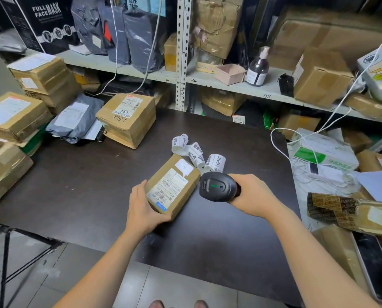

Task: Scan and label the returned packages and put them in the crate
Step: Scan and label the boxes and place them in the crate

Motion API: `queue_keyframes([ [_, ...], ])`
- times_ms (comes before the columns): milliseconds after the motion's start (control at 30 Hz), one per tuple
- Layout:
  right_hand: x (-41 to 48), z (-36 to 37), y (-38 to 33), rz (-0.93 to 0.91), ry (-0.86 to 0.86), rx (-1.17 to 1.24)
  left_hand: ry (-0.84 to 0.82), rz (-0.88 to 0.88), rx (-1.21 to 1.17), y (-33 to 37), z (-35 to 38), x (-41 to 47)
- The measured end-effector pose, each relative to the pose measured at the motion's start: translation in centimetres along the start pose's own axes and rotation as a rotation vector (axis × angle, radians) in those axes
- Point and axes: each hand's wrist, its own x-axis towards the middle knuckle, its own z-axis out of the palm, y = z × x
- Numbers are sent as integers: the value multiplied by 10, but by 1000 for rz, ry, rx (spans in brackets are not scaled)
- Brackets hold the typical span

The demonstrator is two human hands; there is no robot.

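Head view: left hand [144, 207] grips the near corner of a small cardboard package [171, 185], tilted up off the dark table [74, 185]. Right hand [252, 196] is wrapped around a black scanner [218, 186], head just beside the package's right edge. Risk: scanner looks too close and off to the side of the barcode label [165, 192], so a misread is likely. Curled label strip [198, 155] lies just behind the package and could get knocked. No crate identifiable.
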Motion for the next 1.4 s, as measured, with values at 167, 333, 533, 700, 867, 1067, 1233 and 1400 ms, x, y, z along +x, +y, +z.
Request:
queue_keyframes([
  [167, -2, 19, 21, 139, -85, 229, 7, -70, -2, 4, 10, -5],
  [333, 1, 53, 55, 234, -41, 120, 9, -137, 85, 17, 21, -13],
  [533, 5, 89, 79, 444, 118, 116, -9, -200, 220, 32, 29, -23],
  [700, 8, 101, 86, 520, 108, -26, -46, -236, 261, 39, 28, -27],
  [867, 7, 107, 91, 527, 72, -51, -47, -252, 272, 43, 25, -25],
  [1067, 10, 104, 89, 542, 19, -42, 1, -252, 251, 36, 18, -4],
  [1233, 29, 82, 69, 628, 163, 118, 16, -220, 168, 19, 10, 27],
  [1400, 94, 60, 25, 482, 341, 279, -14, -207, 100, 3, -5, 53],
])
